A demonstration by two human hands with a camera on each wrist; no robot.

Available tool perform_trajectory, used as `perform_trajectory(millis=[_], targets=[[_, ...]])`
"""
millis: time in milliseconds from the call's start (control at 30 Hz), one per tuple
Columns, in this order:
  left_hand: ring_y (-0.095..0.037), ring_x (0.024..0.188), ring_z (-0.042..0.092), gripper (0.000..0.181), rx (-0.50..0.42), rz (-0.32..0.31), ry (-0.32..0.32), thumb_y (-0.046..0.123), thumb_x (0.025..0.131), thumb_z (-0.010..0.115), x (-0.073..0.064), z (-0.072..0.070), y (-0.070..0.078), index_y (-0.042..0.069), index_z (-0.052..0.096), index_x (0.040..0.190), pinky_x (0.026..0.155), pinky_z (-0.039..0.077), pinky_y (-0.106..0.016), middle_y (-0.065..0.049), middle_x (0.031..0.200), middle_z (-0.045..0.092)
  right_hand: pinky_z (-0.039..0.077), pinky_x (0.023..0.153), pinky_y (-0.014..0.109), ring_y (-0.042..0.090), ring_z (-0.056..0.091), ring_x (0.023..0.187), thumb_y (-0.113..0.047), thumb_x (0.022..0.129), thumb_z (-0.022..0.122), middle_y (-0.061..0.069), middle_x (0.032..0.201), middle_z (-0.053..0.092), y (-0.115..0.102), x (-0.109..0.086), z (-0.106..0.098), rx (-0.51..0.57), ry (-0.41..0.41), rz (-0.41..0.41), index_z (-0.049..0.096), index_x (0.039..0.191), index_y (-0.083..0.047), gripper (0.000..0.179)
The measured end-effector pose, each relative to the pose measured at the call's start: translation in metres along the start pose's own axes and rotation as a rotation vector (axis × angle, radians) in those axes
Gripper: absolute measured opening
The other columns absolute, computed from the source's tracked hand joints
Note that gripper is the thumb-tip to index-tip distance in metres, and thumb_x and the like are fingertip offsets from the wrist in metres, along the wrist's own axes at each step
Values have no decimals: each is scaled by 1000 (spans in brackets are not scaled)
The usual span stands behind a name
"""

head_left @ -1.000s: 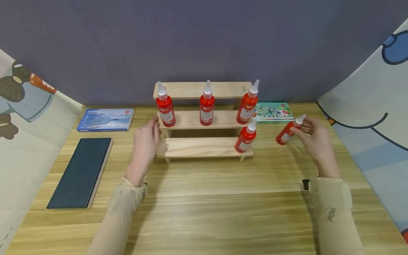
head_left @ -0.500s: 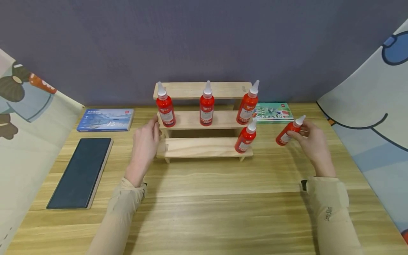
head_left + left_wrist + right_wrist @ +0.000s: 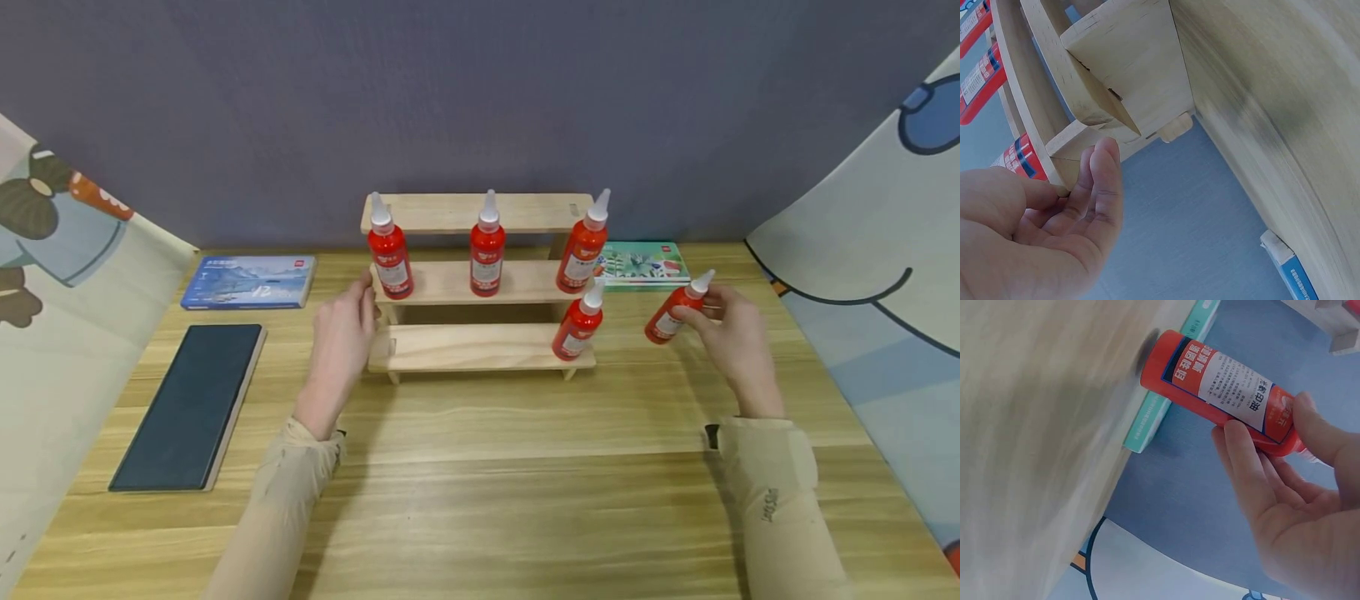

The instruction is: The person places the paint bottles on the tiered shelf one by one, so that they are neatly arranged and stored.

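Observation:
In the head view a three-tier wooden display rack (image 3: pixel 468 346) stands at the back middle. My left hand (image 3: pixel 341 342) pinches the left end of its middle tier; the left wrist view shows thumb and fingers at that board's corner (image 3: pixel 1063 169). Out to the right, my right hand (image 3: pixel 738 346) holds a red ink bottle (image 3: pixel 667 319) by its upper part, nozzle tilted right. In the right wrist view its white label (image 3: pixel 1235 387) shows. Three like bottles stand along the middle tier, left (image 3: pixel 391 265), centre (image 3: pixel 487 260) and right (image 3: pixel 582 257). Another bottle (image 3: pixel 577 329) sits on the lowest tier's right end.
A green box (image 3: pixel 645 262) lies behind the held bottle, right of the rack. On the left are a blue box (image 3: pixel 247 282) and a dark flat tablet-like slab (image 3: pixel 187 408). A grey-blue partition (image 3: pixel 480 100) rises behind the wooden table (image 3: pixel 525 500).
My right hand has shifted slightly left with the bottle, which stands a little more upright. The left hand and the rack have stayed put.

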State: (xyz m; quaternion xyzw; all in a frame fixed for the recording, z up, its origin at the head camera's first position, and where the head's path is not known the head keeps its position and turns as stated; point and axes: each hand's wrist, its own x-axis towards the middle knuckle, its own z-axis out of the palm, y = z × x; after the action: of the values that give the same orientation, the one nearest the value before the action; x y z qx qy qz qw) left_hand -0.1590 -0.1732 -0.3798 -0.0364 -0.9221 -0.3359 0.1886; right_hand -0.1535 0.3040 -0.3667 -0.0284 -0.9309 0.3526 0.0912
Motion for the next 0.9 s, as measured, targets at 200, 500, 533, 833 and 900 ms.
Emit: perform_trajectory(millis=[200,500,533,833,900], targets=[[-41,77,73,34,-9,-8,-3,5,113,50,-1,-1,0,-15,61,138,70,62,-56,-28,90,73,40,80,12,52,65,117,-11,102,76,35,130,65,-8,-3,-4,-5,31,-44,58,137,16,48],[-41,78,72,35,-7,-13,-12,6,113,49,-1,0,-2,-14,60,139,71,62,-56,-27,90,74,38,75,0,50,66,116,-18,102,77,35,129,66,-31,-13,-14,7,62,-61,57,139,14,53],[-41,78,72,35,-6,-12,-12,6,113,49,-1,1,-2,-14,60,139,71,62,-56,-27,90,74,39,74,-1,47,66,114,-18,102,77,34,128,67,-34,-14,-15,7,73,-67,58,139,13,52],[-40,77,72,35,-14,-9,-11,7,114,47,-1,0,0,-14,60,139,66,62,-54,-27,90,73,49,80,2,-6,57,100,-21,100,80,14,125,70,-66,-33,-30,90,157,-57,63,138,3,48],[-40,77,72,35,-16,-9,-11,7,114,47,0,1,0,-14,60,140,65,62,-53,-27,90,73,50,80,2,-3,59,102,-21,99,80,6,123,68,-74,-38,-33,102,180,-48,64,138,1,47]])
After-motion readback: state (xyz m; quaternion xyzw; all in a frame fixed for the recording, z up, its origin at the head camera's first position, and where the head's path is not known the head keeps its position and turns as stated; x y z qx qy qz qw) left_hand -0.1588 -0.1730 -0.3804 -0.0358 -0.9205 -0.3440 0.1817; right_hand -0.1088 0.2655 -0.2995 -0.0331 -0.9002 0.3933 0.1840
